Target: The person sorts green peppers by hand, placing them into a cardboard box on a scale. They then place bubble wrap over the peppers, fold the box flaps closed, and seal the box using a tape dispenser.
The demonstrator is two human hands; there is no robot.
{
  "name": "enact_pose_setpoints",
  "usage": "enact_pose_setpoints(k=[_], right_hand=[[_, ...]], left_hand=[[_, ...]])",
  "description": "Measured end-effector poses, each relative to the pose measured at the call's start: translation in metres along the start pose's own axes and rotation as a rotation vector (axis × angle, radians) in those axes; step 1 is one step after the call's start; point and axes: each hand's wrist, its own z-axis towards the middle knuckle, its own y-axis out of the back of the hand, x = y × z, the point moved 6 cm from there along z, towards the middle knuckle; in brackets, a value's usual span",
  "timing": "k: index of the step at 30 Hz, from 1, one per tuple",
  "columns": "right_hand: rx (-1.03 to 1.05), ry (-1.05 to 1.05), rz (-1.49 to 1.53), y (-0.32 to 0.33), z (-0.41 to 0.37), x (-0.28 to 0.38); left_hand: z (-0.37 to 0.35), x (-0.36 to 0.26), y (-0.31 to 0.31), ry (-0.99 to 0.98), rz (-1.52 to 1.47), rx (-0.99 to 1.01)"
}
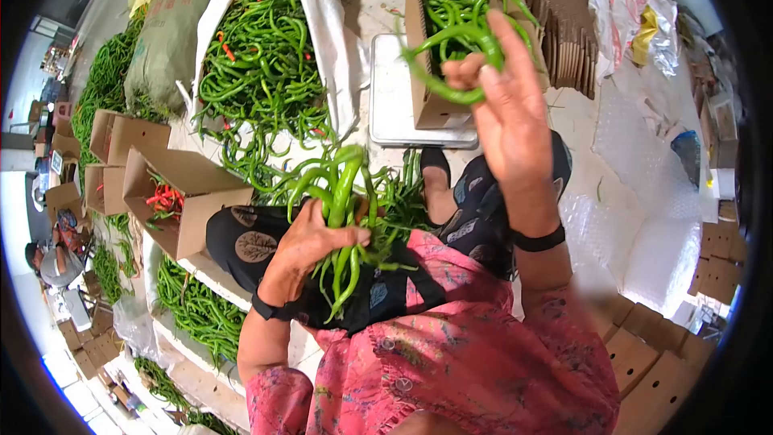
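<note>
My left hand is closed around a bunch of long green chili peppers, held over my lap with their tips sticking out above and below the fingers. My right hand is raised over an open cardboard box, pinching a curled green chili pepper between thumb and fingers; the index finger is stretched out and the pepper is slightly blurred. More green chili peppers lie inside that box, which stands on a silver scale platform.
A large white sack spills a heap of green chilies at upper left. Red chilies sit in a small carton beside my left knee. Flattened cardboard is stacked right of the box; bubble wrap covers the floor there. A person sits far left.
</note>
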Motion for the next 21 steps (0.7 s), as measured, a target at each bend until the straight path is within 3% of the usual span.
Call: enact_pose_setpoints(k=[3, 6, 8, 9, 11, 13, 14, 16, 17, 20, 21], right_hand=[[-0.07, 0.201, -0.43, 0.02, 0.031, 0.052], [-0.098, 0.244, -0.595, 0.038, 0.067, 0.083], [-0.114, 0.141, -0.633, 0.041, 0.09, 0.085], [-0.104, 0.197, -0.835, 0.052, 0.107, 0.076], [0.032, 0.099, -1.113, 0.077, 0.139, 0.048], [0.233, 0.256, -1.429, 0.114, 0.167, 0.005], [0.256, 0.263, -1.756, 0.14, 0.171, -0.017], [0.303, -0.157, -1.791, 0.169, 0.172, -0.038], [0.363, -0.332, -1.969, 0.17, 0.17, -0.04], [0.506, -0.505, -1.974, 0.162, 0.178, -0.042], [0.596, -0.561, -1.756, 0.167, 0.176, -0.055]], left_hand=[[-0.004, 0.011, 0.009, 0.021, -0.076, -0.087], [-0.007, 0.007, 0.021, -0.007, -0.17, -0.085], [-0.007, 0.0, 0.02, -0.055, -0.25, -0.098], [-0.002, 0.004, 0.022, -0.036, -0.234, -0.079], [0.005, 0.008, 0.018, -0.022, -0.145, -0.047], [0.013, 0.03, 0.02, 0.119, -0.001, -0.007], [0.012, 0.032, 0.02, 0.089, 0.03, -0.018], [0.016, 0.027, 0.02, 0.109, 0.086, 0.026], [0.018, 0.026, 0.024, 0.079, 0.096, 0.007], [0.024, 0.009, 0.026, 0.059, -0.173, -0.094], [0.026, 0.004, 0.027, 0.056, -0.175, -0.096]])
